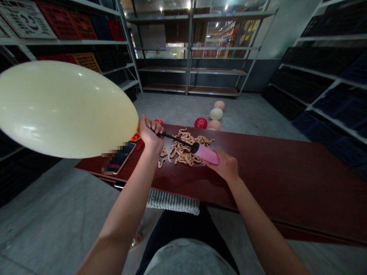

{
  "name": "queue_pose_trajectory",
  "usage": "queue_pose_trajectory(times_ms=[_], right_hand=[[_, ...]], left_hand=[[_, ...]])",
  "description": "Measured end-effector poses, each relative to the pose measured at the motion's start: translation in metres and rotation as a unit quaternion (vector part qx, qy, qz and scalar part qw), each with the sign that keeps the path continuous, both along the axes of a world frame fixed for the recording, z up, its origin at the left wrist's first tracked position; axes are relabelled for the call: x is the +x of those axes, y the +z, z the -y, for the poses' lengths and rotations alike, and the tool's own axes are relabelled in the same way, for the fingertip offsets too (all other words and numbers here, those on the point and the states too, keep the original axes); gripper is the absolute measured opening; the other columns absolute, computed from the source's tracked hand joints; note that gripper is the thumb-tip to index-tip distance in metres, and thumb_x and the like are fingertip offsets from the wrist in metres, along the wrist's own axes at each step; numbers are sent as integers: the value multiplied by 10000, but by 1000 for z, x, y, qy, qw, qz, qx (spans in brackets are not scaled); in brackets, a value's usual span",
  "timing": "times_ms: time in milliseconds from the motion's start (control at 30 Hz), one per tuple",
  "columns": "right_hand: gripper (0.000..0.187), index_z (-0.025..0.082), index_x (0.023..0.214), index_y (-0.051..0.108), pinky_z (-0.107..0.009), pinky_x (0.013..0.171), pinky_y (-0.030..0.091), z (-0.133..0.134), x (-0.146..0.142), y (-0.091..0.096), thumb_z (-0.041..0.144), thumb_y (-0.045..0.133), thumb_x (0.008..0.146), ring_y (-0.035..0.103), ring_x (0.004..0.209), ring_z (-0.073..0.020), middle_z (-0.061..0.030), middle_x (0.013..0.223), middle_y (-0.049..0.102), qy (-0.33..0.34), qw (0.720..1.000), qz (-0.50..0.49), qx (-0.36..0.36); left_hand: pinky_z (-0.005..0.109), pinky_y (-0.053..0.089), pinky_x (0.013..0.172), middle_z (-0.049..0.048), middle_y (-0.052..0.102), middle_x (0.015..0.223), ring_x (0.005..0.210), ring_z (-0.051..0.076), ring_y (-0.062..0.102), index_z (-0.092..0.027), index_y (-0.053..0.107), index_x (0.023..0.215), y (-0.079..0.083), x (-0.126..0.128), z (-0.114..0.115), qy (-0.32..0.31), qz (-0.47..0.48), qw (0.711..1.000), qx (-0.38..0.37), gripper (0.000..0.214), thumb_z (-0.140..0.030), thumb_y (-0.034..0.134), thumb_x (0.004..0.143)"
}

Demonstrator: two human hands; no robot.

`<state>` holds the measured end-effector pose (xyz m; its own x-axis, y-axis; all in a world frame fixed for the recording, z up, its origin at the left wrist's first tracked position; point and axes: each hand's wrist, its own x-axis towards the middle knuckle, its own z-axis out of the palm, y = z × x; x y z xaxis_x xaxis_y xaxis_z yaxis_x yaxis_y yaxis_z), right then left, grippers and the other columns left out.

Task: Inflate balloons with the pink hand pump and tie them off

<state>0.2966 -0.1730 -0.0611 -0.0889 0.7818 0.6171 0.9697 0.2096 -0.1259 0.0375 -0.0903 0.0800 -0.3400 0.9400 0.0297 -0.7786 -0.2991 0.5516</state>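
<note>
A large pale yellow balloon (69,110), blown up, fills the left of the view. My left hand (150,131) is closed at the balloon's neck, where the black nozzle end of a balloon pump (205,154) meets it. The neck itself is hidden by my fingers. My right hand (226,166) grips the pump's pink barrel, and the black rod stretches between my two hands. Below the rod, a heap of tan uninflated balloons (186,152), long and curled, lies on the dark red table (272,172).
A phone (122,158), partly pixelated, lies at the table's left end near red items (136,136). On the floor beyond are a red balloon (200,123) and several pale ones (216,114). Metal shelves (189,70) with crates line the room; a grey ribbed cushion (173,201) is under the near edge.
</note>
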Motion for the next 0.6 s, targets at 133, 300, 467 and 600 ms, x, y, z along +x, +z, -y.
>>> queue_pose_trajectory(times_ms=[133,300,467,600], right_hand=[[493,185,982,686,-288,598,389,-1,2,0,636,600,804,672,669,-204,-72,819,745,-14,999,-34,7],[489,192,952,685,-278,567,360,-2,2,2,647,582,805,655,629,-196,-61,739,727,-40,996,-81,17],[506,189,913,680,-278,546,328,-3,0,4,667,558,803,641,599,-199,-64,699,712,-73,992,-95,23],[460,198,900,666,-278,547,322,-3,-1,4,641,592,805,647,611,-194,-49,702,713,-68,994,-79,18]], left_hand=[[216,196,358,-77,250,446,330,54,221,-197,266,575,14,36,-5,-32,-20,999,22,487,-359,508,965],[222,189,347,-78,267,425,318,48,232,-199,284,554,1,93,-4,-84,-53,994,39,512,-394,566,934],[226,166,340,-73,265,405,301,51,233,-201,280,531,-21,131,4,-128,-78,988,30,518,-373,572,923],[230,170,345,-67,271,413,302,63,241,-197,304,538,-31,128,1,-134,-64,989,16,471,-305,515,945]])
